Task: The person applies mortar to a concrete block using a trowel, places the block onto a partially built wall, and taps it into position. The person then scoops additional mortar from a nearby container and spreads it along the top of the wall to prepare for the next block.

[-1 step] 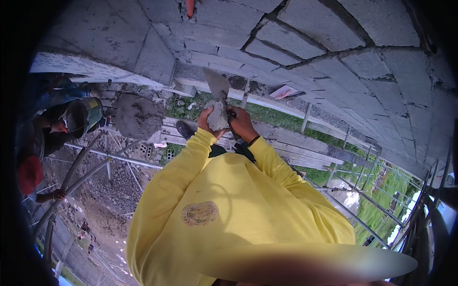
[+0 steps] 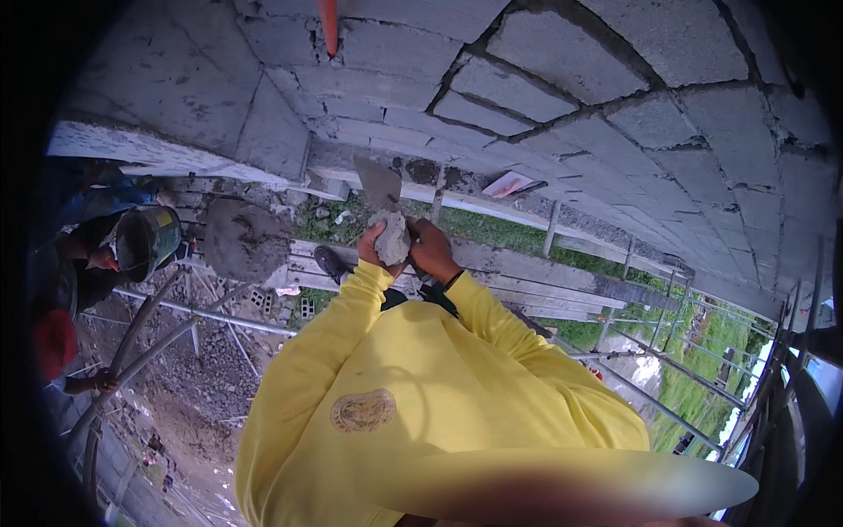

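My left hand [image 2: 371, 242] grips a rough grey chunk of broken concrete block [image 2: 392, 239], its fingers wrapped round the near and left sides. Beside it, my right hand [image 2: 434, 251] is closed on the trowel's handle, which is mostly hidden by the fingers. The pointed metal blade of the trowel [image 2: 379, 183] sticks out beyond the chunk, toward the block wall [image 2: 527, 79]. Chunk and trowel are close together in front of my chest; whether they touch is hard to tell.
Wooden scaffold planks [image 2: 518, 268] run below my hands, with a round heap of wet mortar [image 2: 246, 239] on the left. Farther left, a co-worker's hand [image 2: 104, 259] is at a dark bucket [image 2: 147, 241]. Metal scaffold pipes [image 2: 211, 312] cross behind. An orange pipe [image 2: 328, 26] juts from the wall.
The whole view has shifted slightly. My hands, the chunk and the trowel sit a little lower and farther left in the picture; the hold on both looks the same.
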The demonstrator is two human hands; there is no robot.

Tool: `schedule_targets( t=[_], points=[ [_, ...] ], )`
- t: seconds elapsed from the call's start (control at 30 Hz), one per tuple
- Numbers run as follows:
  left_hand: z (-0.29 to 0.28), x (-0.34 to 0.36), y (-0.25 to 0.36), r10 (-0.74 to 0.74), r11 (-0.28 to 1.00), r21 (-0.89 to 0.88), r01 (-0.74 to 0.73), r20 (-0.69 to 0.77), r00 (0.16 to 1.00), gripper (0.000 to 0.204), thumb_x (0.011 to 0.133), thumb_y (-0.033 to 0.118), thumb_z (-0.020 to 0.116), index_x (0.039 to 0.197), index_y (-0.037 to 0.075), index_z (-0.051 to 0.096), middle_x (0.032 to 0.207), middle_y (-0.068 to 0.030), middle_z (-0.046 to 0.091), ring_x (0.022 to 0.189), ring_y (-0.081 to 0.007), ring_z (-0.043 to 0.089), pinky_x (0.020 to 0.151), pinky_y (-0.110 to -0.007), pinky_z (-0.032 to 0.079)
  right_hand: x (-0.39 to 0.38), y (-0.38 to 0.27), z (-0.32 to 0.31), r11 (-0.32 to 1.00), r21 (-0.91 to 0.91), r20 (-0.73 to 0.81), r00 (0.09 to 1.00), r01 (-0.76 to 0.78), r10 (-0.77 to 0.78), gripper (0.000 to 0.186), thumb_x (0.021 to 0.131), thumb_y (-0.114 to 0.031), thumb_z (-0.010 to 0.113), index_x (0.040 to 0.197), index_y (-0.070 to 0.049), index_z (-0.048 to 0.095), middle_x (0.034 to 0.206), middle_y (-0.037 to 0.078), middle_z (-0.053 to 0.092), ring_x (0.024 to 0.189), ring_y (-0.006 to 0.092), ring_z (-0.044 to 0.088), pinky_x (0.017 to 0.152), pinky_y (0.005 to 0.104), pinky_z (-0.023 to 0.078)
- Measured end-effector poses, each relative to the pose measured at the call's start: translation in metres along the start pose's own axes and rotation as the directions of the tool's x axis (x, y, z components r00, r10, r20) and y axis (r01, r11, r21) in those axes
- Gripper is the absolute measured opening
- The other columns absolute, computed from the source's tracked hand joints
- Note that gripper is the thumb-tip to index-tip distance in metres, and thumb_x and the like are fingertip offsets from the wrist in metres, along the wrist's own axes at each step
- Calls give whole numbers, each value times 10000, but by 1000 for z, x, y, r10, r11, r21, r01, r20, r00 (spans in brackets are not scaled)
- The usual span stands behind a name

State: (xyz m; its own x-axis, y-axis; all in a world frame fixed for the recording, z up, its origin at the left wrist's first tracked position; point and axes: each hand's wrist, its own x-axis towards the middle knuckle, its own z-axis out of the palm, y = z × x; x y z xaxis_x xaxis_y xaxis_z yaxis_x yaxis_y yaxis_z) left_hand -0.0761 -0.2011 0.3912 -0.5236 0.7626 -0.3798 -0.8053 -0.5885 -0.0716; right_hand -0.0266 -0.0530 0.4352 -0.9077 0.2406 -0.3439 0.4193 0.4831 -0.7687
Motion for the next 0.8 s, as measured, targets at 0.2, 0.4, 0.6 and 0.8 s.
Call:
schedule_targets(
  t=[0.2, 0.4, 0.6, 0.8],
  points=[
    [1, 18, -26, 169, 967, 213, -140, -124, 978, 419, 888, 264, 699, 1234, 43, 611, 1135, -130, 696, 1053, -309, 678, 956, -442, 545, -10, 4, -19, 937, 206, -173, 953, 280, -247, 776, 766, -14, 579, 1523, -57, 414, 1336, 245, 541, 1251, 421, 541, 1088, 464, 425],
    [2, 14, -26, 19, 900, 429, 82, -226, 974, 456, 880, 246, 705, 1278, 46, 603, 1169, -124, 692, 1061, -278, 671, 936, -423, 535, 0, -5, -78, 943, 330, 390, 903, 42, -177, 755, 843, -74, 635, 1564, -96, 413, 1399, 197, 573, 1053, 270, 662, 885, 383, 573],
    [2, 22, -25, -112, 861, 487, 147, -100, 989, 504, 912, 407, 713, 1250, 39, 644, 1198, -142, 687, 1028, -273, 679, 870, -420, 530, 13, -7, -99, 907, 382, 507, 861, -177, -45, 606, 976, -279, 695, 1508, -76, 491, 1220, 111, 654, 828, 120, 651, 654, 288, 602],
    [-12, 39, 3, -45, 896, 412, 165, -285, 958, 881, 831, 713, 695, 1379, 30, 607, 981, -115, 633, 888, -228, 637, 717, -391, 535, 10, -95, -181, 926, 318, 141, 955, 205, -260, 540, 988, -245, 685, 1463, -75, 493, 971, 18, 613, 811, 79, 594, 638, 247, 551]
  ],
)
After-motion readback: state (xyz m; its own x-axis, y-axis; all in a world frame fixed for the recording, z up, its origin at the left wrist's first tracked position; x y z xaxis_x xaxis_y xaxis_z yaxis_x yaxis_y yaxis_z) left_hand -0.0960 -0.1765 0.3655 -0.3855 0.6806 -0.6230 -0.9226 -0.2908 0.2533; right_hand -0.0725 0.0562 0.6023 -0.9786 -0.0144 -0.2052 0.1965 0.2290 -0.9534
